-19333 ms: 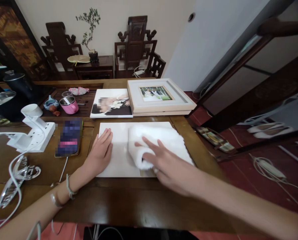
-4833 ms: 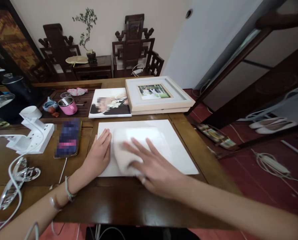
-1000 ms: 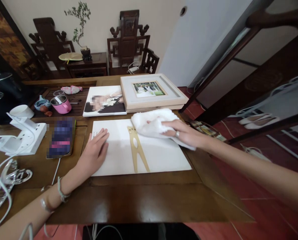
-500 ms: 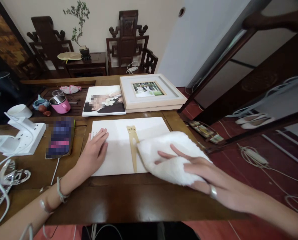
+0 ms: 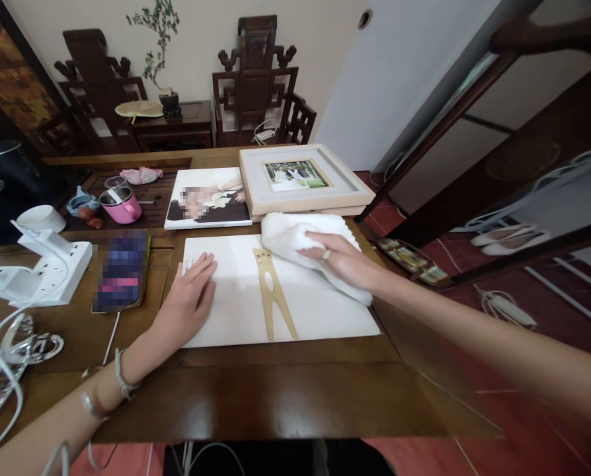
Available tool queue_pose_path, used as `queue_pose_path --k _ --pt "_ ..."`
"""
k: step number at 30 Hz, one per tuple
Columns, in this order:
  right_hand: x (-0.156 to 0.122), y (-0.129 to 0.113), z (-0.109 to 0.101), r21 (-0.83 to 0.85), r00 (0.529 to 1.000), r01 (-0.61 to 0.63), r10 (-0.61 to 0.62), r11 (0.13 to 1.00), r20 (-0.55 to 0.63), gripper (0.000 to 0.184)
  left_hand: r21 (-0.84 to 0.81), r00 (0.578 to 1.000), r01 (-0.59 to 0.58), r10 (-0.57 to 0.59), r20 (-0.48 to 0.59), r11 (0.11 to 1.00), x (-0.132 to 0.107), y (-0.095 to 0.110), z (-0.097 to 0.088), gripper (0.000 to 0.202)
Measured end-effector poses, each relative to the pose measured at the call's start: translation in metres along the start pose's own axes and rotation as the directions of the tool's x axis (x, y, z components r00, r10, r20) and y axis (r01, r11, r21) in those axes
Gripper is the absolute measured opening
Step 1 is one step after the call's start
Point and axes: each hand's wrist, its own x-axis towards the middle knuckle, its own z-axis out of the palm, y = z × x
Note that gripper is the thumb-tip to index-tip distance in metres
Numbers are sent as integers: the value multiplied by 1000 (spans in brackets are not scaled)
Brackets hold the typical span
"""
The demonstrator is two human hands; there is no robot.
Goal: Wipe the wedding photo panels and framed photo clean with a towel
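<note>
A flat white board (image 5: 231, 311) lies on the wooden table, with a gold-coloured, fork-shaped stand leg (image 5: 267, 297) on its middle. On the board's left edge my left hand (image 5: 194, 294) rests flat, fingers stretched out. A white fluffy cloth (image 5: 288, 239) covers the far right part of the board. My right hand (image 5: 342, 258) grips this cloth and presses it down there; its fingertips are partly sunk in the folds.
Beyond the board are a photo print (image 5: 211, 198) and a light wooden picture frame (image 5: 250, 178). To the left lie a phone (image 5: 121, 271), a white power strip (image 5: 67, 277) and a pink cup (image 5: 124, 210). The table's front edge (image 5: 285, 430) is near me.
My right hand has moved the cloth away from me, from the board's near right corner to its far right part. The leg's right prong now shows. My left hand stays in place.
</note>
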Motion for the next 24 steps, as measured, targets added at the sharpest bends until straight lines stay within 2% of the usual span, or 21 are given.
queue_pose_path --k 3,7,10,13,16,19,22,24 --pt "-4 -18 20 -9 998 -25 25 1000 -50 24 -18 1000 7 -7 -4 1000 0 0 0 38" --pt "-47 -51 42 -68 989 138 -134 988 64 18 -38 1000 20 -21 -16 999 0 1 0 40" --pt "-84 -73 48 -69 938 314 -298 947 179 20 -42 1000 18 -19 -14 999 0 1 1 41" --pt "-99 -83 47 -31 884 406 -384 913 268 24 -51 1000 17 -18 -9 999 0 0 1 41" --pt "-83 -76 39 -35 879 412 -386 911 280 25 -68 999 31 -32 -24 997 0 -1 2 42" --pt "-42 -58 33 -94 892 387 -347 917 288 20 -88 996 60 -65 -54 994 1 -2 2 42" --pt "1 -45 34 -164 923 344 -300 925 241 22 -86 996 71 -75 -40 994 2 -4 1 43" --pt "19 -44 40 -224 951 286 -247 932 185 26 -70 997 70 -72 -24 995 2 -5 1 43"
